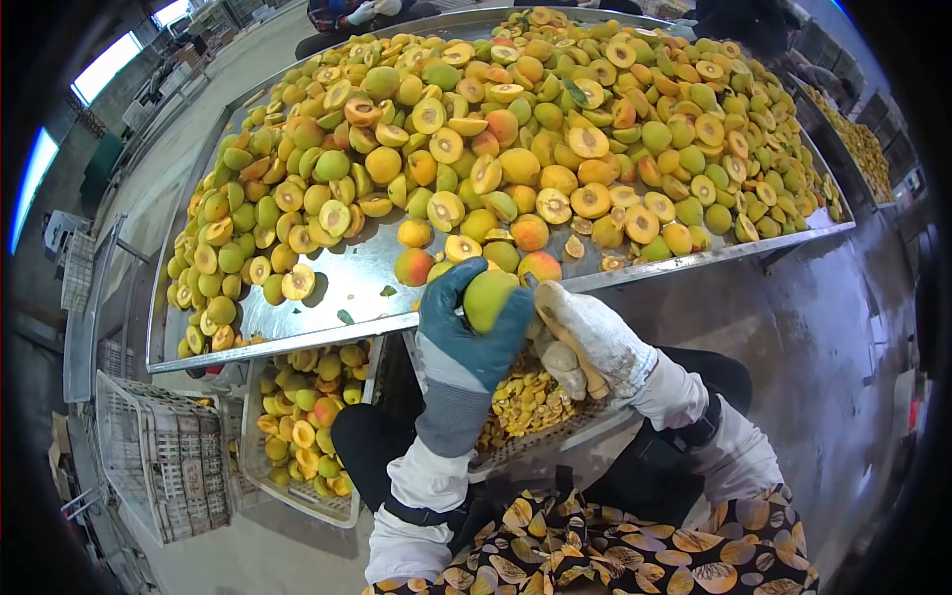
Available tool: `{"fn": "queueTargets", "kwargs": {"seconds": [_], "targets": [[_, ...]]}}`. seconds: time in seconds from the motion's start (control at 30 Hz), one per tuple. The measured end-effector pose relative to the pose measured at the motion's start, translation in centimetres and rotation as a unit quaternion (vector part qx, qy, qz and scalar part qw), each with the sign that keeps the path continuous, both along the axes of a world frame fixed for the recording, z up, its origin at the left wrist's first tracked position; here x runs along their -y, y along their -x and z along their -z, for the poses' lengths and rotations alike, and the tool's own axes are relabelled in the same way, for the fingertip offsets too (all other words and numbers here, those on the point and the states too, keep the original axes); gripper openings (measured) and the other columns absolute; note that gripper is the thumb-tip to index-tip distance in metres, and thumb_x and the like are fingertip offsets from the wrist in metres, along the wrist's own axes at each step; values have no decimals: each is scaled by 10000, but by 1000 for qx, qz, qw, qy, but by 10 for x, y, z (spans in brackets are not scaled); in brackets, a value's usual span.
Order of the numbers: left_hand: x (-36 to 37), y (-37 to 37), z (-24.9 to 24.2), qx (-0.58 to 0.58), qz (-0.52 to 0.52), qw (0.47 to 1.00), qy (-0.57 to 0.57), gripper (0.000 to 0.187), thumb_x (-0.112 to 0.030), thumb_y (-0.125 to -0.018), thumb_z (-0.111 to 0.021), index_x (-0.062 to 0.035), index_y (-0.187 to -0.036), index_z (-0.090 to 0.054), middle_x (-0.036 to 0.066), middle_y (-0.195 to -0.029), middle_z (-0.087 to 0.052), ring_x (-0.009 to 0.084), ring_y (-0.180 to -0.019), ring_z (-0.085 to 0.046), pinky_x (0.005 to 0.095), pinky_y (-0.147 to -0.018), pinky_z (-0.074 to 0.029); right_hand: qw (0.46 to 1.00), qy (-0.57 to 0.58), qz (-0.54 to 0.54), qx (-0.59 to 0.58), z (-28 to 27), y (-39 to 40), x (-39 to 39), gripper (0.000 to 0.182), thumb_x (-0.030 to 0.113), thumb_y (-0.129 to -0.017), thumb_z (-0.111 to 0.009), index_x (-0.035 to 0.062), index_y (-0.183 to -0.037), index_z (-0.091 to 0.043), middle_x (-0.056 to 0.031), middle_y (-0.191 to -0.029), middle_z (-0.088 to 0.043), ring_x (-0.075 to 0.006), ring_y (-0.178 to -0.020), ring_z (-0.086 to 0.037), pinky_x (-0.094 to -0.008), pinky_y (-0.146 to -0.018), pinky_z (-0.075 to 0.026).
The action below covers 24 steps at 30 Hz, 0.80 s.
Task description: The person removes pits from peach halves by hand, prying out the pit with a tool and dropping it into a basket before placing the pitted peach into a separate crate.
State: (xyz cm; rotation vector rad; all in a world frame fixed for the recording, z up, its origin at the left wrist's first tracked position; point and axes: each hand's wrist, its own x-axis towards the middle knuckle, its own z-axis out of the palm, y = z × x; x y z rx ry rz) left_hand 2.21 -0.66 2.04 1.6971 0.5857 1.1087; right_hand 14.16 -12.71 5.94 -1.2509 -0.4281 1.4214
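Observation:
My left hand [466,327], in a blue and grey glove, closes around a whole green-yellow peach [488,299] just over the front rim of the metal table. Beside it, my right hand [600,342], in a worn white glove, grips a wooden-handled tool [575,347]. The tool's tip is at the peach, but I cannot make out its shape. Whole and halved peaches [516,164] are heaped on the metal table [347,283]. Below my hands, a crate [555,436] between my knees holds many small yellow pieces.
A plastic crate [362,451] of peach halves stands under the table's left front. Farther left is a stack of pale crates [183,461]. Other people sit along the far side, one with gloved hands [372,10]. Another fruit-covered table [858,144] stands at the right.

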Motion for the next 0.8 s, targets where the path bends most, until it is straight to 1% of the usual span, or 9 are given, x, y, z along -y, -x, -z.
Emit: {"fn": "queueTargets", "kwargs": {"seconds": [0.03, 0.1, 0.17, 0.2, 0.3, 0.33, 0.43, 0.53, 0.8], "targets": [[-4, 4, -2, 82, 78, 971, 212, 568, -251, -816, -829, 35, -1237, -577, 168, -1127, -656, 274, -959, -678, 352, -784, -570, 999, -11, -18, 37, -7, 0, 1, 538, 547, -1010, -463, 19, -947, -549, -58, -538, -499, -165, -359, -453, -283, -341, -375], [-20, 20, -9, 223, 216, 746, 589, 450, -163, -880, -760, 34, -1246, -588, 166, -1149, -670, 239, -964, -689, 324, -791, -571, 992, -26, -59, 105, -19, 1, 3, 494, 506, -1013, -453, 25, -955, -549, -61, -550, -517, -158, -361, -455, -276, -344, -365], [-25, 22, -7, 164, 254, 855, 423, 428, -255, -986, -596, 48, -1287, -572, 181, -1187, -680, 252, -993, -701, 335, -854, -580, 980, -38, -103, 164, -26, 2, 4, 451, 467, -1010, -444, 31, -966, -550, -64, -560, -534, -146, -362, -457, -264, -345, -348], [-21, 19, -6, 69, 202, 950, 227, 487, -326, -1005, -552, 61, -1300, -557, 181, -1180, -685, 249, -1002, -704, 340, -874, -584, 972, -9, -134, 195, -28, 2, 4, 433, 449, -998, -458, 31, -994, -571, -97, -583, -567, -211, -455, -571, -310, -415, -428], [-14, 12, 10, 90, 172, 954, 231, 724, -545, -1037, -365, 92, -1358, -489, 247, -1267, -630, 335, -1089, -677, 419, -974, -555, 908, -32, -134, 396, -11, 13, -1, 457, 461, -999, -460, 25, -1015, -596, -144, -636, -605, -298, -630, -669, -382, -564, -517], [-18, 13, 13, 174, 194, 894, 365, 718, -536, -1042, -366, 93, -1371, -471, 259, -1282, -615, 349, -1108, -665, 438, -992, -543, 901, 28, -137, 411, -20, 16, -3, 437, 458, -994, -487, 44, -1024, -624, -187, -721, -646, -371, -786, -690, -450, -705, -539], [-15, 8, 18, 228, 181, 843, 452, 567, -464, -1071, -367, 28, -1292, -538, 192, -1247, -632, 305, -1107, -652, 444, -985, -531, 790, -138, -58, 594, 11, 19, -5, 446, 463, -1002, -492, 39, -1009, -631, -216, -773, -668, -389, -786, -686, -469, -701, -537], [6, -4, 10, 180, 139, 935, 271, 431, -306, -1039, -531, -8, -1341, -456, 189, -1247, -595, 300, -1090, -656, 443, -975, -541, 823, -75, -37, 562, 11, 20, -8, 488, 464, -1024, -463, 12, -952, -633, -236, -788, -668, -406, -800, -680, -476, -692, -536], [15, -8, 12, 176, 103, 962, 179, 439, -250, -1017, -565, 22, -1339, -441, 201, -1262, -587, 301, -1119, -637, 434, -995, -523, 846, -114, -17, 521, 17, 21, -9, 546, 490, -1038, -416, 2, -908, -622, -217, -743, -658, -396, -727, -674, -453, -643, -535]]}}
